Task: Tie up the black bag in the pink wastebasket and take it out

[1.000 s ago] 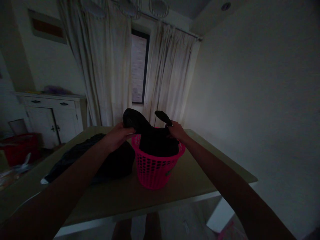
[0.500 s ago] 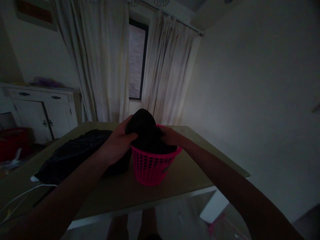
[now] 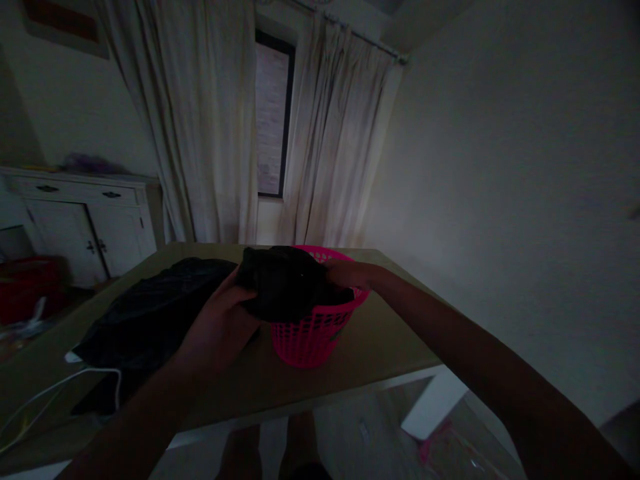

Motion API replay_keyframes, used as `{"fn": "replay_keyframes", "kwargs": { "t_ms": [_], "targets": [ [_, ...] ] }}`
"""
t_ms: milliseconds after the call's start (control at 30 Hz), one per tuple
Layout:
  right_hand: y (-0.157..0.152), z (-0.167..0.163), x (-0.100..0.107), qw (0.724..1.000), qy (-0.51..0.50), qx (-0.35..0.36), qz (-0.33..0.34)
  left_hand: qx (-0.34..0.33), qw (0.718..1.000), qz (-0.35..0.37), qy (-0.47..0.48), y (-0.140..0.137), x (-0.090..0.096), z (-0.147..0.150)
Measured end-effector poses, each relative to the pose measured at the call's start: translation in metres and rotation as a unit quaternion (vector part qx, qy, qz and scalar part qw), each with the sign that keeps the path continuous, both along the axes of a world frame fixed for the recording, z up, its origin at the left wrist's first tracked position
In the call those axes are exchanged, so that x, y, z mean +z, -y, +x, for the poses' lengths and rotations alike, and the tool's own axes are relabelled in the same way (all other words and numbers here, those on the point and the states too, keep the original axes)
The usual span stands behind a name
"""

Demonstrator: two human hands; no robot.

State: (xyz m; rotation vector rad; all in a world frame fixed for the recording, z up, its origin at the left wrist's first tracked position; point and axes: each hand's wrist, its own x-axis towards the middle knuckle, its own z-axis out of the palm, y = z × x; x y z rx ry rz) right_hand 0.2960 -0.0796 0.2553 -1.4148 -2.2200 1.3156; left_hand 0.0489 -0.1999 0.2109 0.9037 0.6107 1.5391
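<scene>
A bunched black cloth hangs over the left rim of a pink perforated plastic basket on the table. My left hand grips its left end, thumb on top and the other fingers underneath. At the basket's mouth, my right hand is closed on the cloth's right side, its fingertips partly hidden in the dark folds. More black material shows inside the basket, though the dimness hides where one piece ends. Behind my left forearm lies a large black plastic bag.
The basket stands near the front edge of a table with a greenish cover. A white cable and a flat dark object lie at the table's left front. A white cabinet stands back left; a wall is at the right.
The black cloth has come down and left, from standing up above the basket to lying across its rim. My left hand has moved left and lower with it; the right stays at the basket.
</scene>
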Motion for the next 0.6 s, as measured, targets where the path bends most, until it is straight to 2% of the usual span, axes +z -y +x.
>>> {"fn": "replay_keyframes", "kwargs": {
  "t_ms": [100,200,267,333,400,467,533,600],
  "targets": [
    [0.012,-0.001,0.015,0.997,-0.060,0.003,-0.056,0.028,0.999,-0.033,-0.014,0.001,-0.003,0.007],
    [0.022,-0.005,0.027,0.993,-0.111,0.020,-0.036,0.041,0.997,-0.057,-0.029,-0.003,-0.010,0.015],
    [0.027,-0.009,0.025,0.995,-0.096,0.019,0.030,0.049,0.995,-0.049,-0.066,-0.005,-0.017,0.018],
    [0.028,-0.012,0.017,0.988,-0.038,0.013,0.152,0.053,0.992,-0.036,-0.107,-0.004,-0.026,0.019],
    [0.028,-0.010,0.009,0.956,0.012,0.027,0.291,0.041,0.994,-0.029,-0.099,-0.001,-0.035,0.017],
    [0.026,-0.001,0.005,0.924,0.026,0.030,0.380,0.027,0.997,-0.031,-0.057,0.005,-0.043,0.012],
    [0.025,0.013,0.006,0.917,0.008,0.000,0.398,0.027,0.998,-0.051,-0.008,0.011,-0.051,0.005],
    [0.029,0.028,0.008,0.934,-0.051,-0.034,0.352,0.056,0.995,-0.083,0.028,0.014,-0.058,-0.002]
  ]
}}
